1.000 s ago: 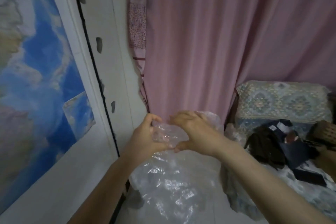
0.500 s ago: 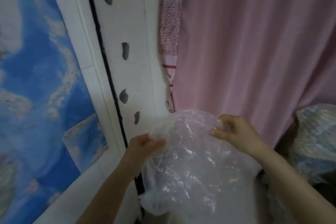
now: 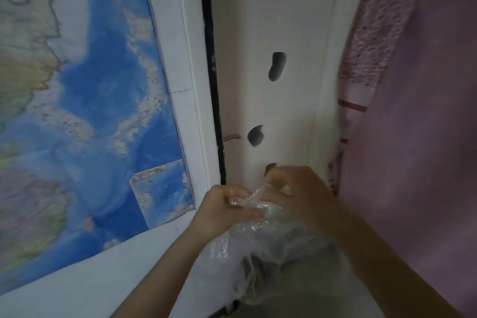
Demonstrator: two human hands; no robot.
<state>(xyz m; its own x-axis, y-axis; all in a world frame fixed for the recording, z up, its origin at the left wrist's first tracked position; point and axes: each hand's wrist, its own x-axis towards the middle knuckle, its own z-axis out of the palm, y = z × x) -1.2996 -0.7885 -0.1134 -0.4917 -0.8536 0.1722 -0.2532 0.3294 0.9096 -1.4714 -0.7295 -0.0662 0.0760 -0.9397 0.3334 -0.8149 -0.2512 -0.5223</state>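
The left hand (image 3: 219, 212) and right hand (image 3: 302, 196) are both pinching the bunched mouth of the bag (image 3: 260, 242), its body hanging at 6 o'clock beneath them, seemingly to gather it closed.

I get a dim, flat view with soft, even light and only faint shadows. Blur softens the map (image 3: 77, 111) and the pink curtain (image 3: 426, 137). Small glints show on the plastic bag (image 3: 258, 240). Straight lines bow near the edges.
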